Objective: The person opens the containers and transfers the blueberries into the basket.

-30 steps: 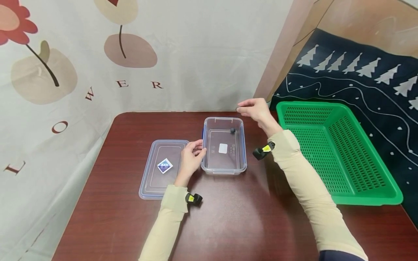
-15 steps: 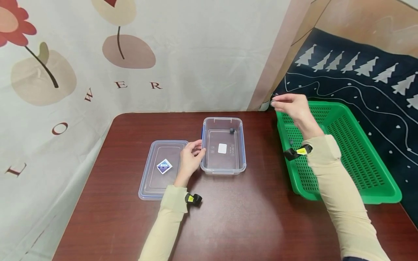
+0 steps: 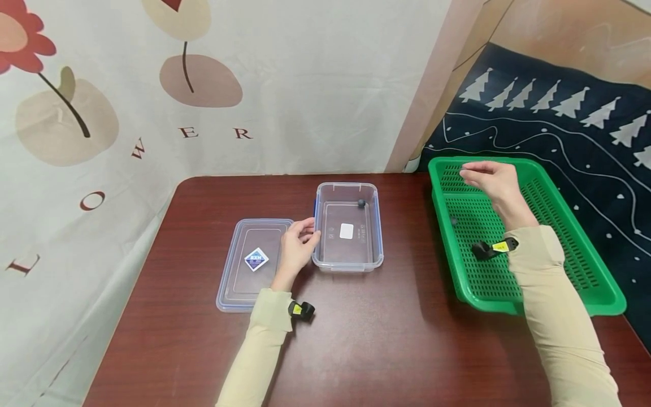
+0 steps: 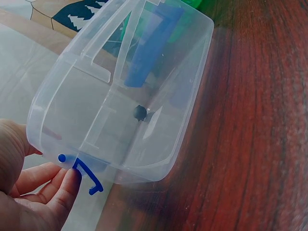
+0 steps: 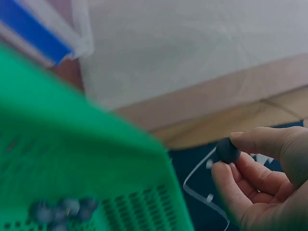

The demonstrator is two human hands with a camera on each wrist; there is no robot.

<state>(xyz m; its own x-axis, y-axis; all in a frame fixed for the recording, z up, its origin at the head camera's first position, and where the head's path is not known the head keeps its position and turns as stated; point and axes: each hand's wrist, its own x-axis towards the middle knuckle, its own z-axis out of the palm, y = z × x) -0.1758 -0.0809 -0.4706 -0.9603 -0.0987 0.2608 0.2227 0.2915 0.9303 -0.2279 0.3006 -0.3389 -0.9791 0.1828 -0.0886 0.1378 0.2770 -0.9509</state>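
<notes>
My right hand [image 3: 493, 183] is over the far left part of the green basket [image 3: 605, 299]. Its thumb and fingertips pinch a blueberry [image 5: 227, 150], seen in the right wrist view. Several more blueberries [image 5: 70, 207] lie in the basket; one blueberry [image 3: 454, 221] shows near its left wall in the head view. My left hand [image 3: 296, 249] holds the left side of a clear plastic container [image 3: 347, 265], its fingers beside a blue latch [image 4: 89, 175]. Inside the container, toward the far end, sits a single blueberry [image 4: 140, 113].
A clear lid [image 3: 244, 291] with a blue-edged rim and a diamond sticker lies left of the container, partly behind my left hand. A printed curtain [image 3: 305, 85] hangs along the table's far edge. Dark cloth with white trees [image 3: 554, 121] lies beyond the basket.
From beside the container's far right corner, my right hand has travelled right to above the basket. The left hand, container and lid have stayed in place.
</notes>
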